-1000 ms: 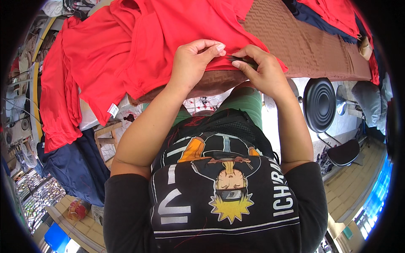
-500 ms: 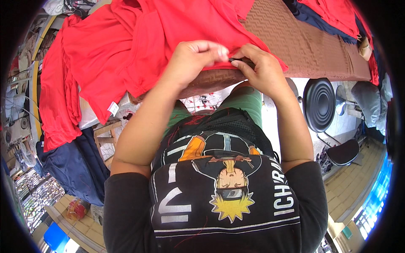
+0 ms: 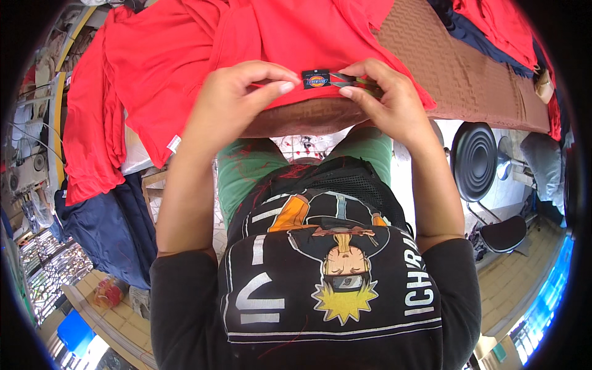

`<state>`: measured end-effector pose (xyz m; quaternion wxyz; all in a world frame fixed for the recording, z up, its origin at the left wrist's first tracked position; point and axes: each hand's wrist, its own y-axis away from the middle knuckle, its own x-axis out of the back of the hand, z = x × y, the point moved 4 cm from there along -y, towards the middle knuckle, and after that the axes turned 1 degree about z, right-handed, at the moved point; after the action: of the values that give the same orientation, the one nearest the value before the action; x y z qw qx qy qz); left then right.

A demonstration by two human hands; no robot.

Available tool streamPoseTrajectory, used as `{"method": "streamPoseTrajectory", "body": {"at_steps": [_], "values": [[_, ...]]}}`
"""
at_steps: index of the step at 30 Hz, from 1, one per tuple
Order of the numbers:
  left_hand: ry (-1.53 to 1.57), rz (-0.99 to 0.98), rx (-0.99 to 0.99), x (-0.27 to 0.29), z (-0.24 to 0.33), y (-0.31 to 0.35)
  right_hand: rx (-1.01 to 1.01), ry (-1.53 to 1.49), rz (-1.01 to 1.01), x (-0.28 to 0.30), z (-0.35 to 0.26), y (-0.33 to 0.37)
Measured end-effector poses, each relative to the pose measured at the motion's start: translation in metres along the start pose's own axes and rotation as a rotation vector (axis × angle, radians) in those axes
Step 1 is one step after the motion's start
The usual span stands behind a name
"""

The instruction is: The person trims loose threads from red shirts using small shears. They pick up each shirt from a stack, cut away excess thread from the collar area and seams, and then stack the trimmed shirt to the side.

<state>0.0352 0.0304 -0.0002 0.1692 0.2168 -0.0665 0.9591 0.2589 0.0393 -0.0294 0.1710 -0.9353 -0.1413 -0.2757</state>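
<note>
A red garment (image 3: 265, 46) lies spread over the brown padded table, with a small black label (image 3: 306, 85) on it close to the near edge. My right hand (image 3: 385, 92) is closed around a pair of thread snips (image 3: 359, 82). The open blades of the snips point left and lie over the right part of the label. Just left of the label, my left hand (image 3: 240, 92) has its thumb and forefinger close together in a pinch. Whatever is between those fingertips is too small to make out.
The brown table cover (image 3: 456, 86) runs to the right, with red and navy garments (image 3: 487, 31) piled at its far end. Navy cloth (image 3: 111, 228) hangs at the left. A round black stool (image 3: 473, 161) stands to the right. Red threads cling to my lap.
My left hand has drawn back to the left, uncovering the black label. The snips in my right hand now show their blades over the label. The view has shifted slightly.
</note>
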Motion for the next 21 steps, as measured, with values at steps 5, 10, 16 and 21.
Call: {"method": "streamPoseTrajectory", "body": {"at_steps": [5,10,16,21], "values": [[-0.239,0.206,-0.009,-0.040,-0.035,-0.009,0.002,0.024,-0.034,-0.022,-0.005,-0.005],[-0.411,0.314,-0.090,-0.050,-0.044,-0.011,-0.129,-0.100,-0.008,-0.027,0.015,-0.004],[-0.539,0.350,-0.097,-0.052,-0.043,-0.013,-0.080,-0.121,0.022,-0.029,0.016,-0.005],[0.066,0.327,0.131,-0.042,-0.059,-0.010,-0.104,-0.071,-0.006,-0.027,0.013,-0.005]]}}
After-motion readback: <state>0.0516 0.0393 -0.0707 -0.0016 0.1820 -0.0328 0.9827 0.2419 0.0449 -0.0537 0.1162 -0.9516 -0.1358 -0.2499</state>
